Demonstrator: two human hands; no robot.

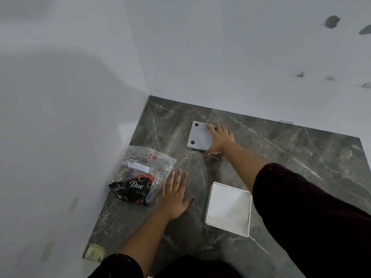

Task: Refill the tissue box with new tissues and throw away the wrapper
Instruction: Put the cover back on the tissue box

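An empty clear plastic wrapper (140,175) with a black "Dove" print lies crumpled at the left of the dark marble counter (291,157). My left hand (175,195) rests flat beside it, fingers spread, touching its right edge. A white square tissue box (228,208) stands open in front, filled with white tissues. Farther back lies the grey square bottom panel (198,137) of the box, with black round feet at its corners. My right hand (218,139) reaches out and grips the panel's right edge.
White walls meet in a corner behind and left of the counter. A yellowish sticker (95,252) sits at the counter's near left corner. Dark marks (332,22) spot the wall at the upper right.
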